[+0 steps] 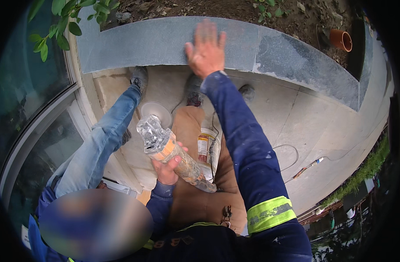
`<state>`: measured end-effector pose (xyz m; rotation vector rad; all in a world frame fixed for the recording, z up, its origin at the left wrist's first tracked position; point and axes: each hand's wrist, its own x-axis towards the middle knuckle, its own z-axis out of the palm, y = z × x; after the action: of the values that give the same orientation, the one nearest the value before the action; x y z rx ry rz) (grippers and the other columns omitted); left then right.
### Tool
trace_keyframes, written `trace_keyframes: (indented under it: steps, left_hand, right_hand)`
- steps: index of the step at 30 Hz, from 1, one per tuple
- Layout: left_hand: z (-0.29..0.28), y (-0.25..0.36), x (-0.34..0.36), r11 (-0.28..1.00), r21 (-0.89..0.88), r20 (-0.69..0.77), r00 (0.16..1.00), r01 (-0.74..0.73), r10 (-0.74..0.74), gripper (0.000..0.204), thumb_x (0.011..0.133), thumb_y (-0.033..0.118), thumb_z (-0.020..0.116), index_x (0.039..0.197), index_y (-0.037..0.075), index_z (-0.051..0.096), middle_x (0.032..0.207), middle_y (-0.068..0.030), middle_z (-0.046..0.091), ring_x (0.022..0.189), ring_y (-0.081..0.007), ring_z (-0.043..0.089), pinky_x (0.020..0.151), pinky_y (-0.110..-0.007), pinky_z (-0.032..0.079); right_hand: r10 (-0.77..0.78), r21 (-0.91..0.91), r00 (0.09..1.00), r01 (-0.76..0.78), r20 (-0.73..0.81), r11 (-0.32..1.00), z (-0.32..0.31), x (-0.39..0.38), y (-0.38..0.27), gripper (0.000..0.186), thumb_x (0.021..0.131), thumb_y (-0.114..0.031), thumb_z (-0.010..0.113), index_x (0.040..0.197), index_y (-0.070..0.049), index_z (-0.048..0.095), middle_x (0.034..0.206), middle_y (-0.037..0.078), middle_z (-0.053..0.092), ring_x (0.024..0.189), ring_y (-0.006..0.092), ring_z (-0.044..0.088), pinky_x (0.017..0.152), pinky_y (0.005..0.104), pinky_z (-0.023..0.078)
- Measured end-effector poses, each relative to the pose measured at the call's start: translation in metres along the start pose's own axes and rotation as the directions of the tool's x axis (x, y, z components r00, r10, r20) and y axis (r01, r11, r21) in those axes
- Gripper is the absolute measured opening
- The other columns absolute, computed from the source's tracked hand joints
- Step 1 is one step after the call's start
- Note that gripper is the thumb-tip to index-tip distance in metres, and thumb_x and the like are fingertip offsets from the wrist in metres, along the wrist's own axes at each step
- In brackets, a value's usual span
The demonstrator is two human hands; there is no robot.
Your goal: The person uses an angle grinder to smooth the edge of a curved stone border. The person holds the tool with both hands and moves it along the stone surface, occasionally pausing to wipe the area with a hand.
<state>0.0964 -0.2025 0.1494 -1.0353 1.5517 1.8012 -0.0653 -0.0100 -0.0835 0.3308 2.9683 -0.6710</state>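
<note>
My left hand (166, 171) is wrapped round the body of an angle grinder (187, 169), worn and bound with silver and orange tape. Its round pale disc (158, 111) shows past the taped head, which points away from me, and its cord end rests over my thigh. My right hand (206, 53) reaches far forward, palm down with fingers stretched, onto the blue-grey stone coping (139, 43) of a planter. Nothing shows in that hand. To its right, a mottled, lighter patch marks the coping's surface (296, 63).
A co-worker in jeans (97, 142) is close on my left, beside a glass door (32, 91). Between my legs stands a white bucket (215, 150). A cable with a connector (311, 165) crosses the paving at right. A terracotta pot (341, 40) lies in the soil; leaves (62, 26) overhang at upper left.
</note>
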Motion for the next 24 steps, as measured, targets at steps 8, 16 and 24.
trace_keyframes:
  steps: [8, 16, 24]
  left_hand:
    - [0.003, -0.005, 0.0, 0.999, -0.042, 0.001, 1.0, 0.03, -0.03, 0.065, 0.074, 0.009, 0.075, 0.133, 0.0, 0.048, 0.112, -0.0162, 0.063, 0.096, -0.0293, 0.067, 0.087, -0.042, 0.056]
    - [0.016, -0.003, -0.011, 0.999, -0.01, 0.098, 0.995, -0.036, 0.037, 0.056, 0.075, 0.006, 0.075, 0.126, -0.001, 0.055, 0.11, -0.0135, 0.065, 0.097, -0.0267, 0.068, 0.087, -0.04, 0.056]
    - [0.07, -0.032, -0.015, 0.993, 0.049, 0.163, 0.982, -0.103, 0.094, 0.054, 0.077, 0.009, 0.076, 0.126, -0.001, 0.057, 0.109, -0.0129, 0.066, 0.095, -0.0252, 0.069, 0.084, -0.038, 0.056]
  right_hand:
    - [0.126, -0.136, 0.987, -0.138, -0.098, 0.981, -0.051, -0.026, 0.138, 0.074, 0.104, -0.055, 0.026, 0.161, -0.01, 0.012, 0.169, 0.009, 0.006, 0.155, 0.0282, 0.006, 0.123, 0.0514, -0.004]
    - [0.554, -0.398, 0.829, -0.535, -0.076, 0.745, -0.138, -0.125, 0.254, 0.07, 0.104, -0.047, 0.037, 0.157, -0.004, 0.024, 0.165, 0.017, 0.019, 0.151, 0.0374, 0.021, 0.118, 0.0585, 0.021]
    - [0.108, 0.692, 0.726, -0.683, 0.68, 0.232, -0.236, -0.272, 0.042, 0.098, 0.088, -0.038, 0.075, 0.157, -0.001, 0.016, 0.152, 0.027, 0.04, 0.142, 0.0363, 0.041, 0.115, 0.0445, 0.034]
